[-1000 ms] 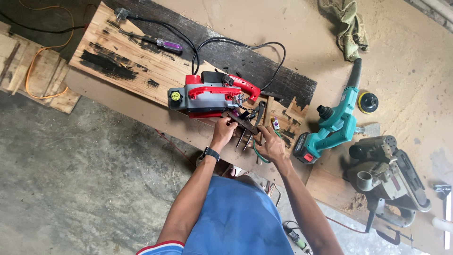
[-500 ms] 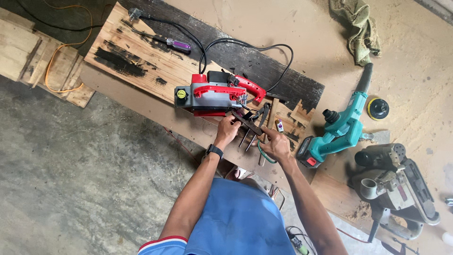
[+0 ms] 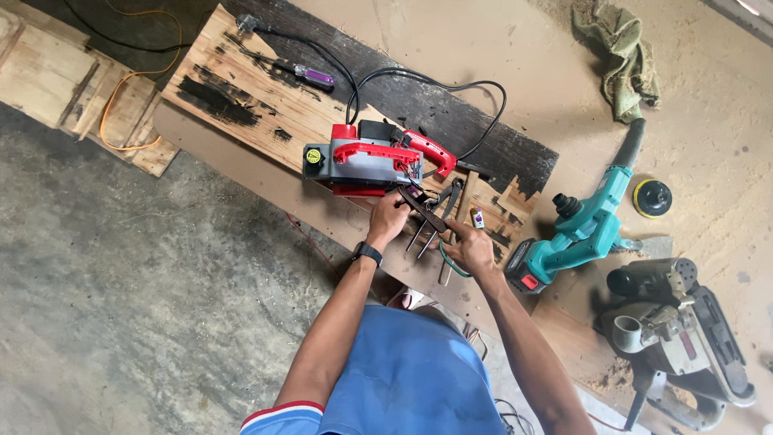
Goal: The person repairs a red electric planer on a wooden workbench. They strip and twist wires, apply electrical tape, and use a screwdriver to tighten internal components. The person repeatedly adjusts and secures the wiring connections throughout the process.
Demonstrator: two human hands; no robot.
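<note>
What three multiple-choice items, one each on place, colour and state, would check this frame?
1. Where does the planer rest?
A. on the board
B. on the concrete floor
C. on the green rag

2. What colour is the cordless tool to the right of the hands?
A. yellow
B. teal
C. red

3. What do the hands do?
A. both rest empty
B. the left hand and right hand share a dark flat bar
C. both grip the belt sander

Answers: 1 A, the planer sits on the scorched board. 2 B, its body is teal with black parts. 3 B, one hand is at each end of the bar.
</note>
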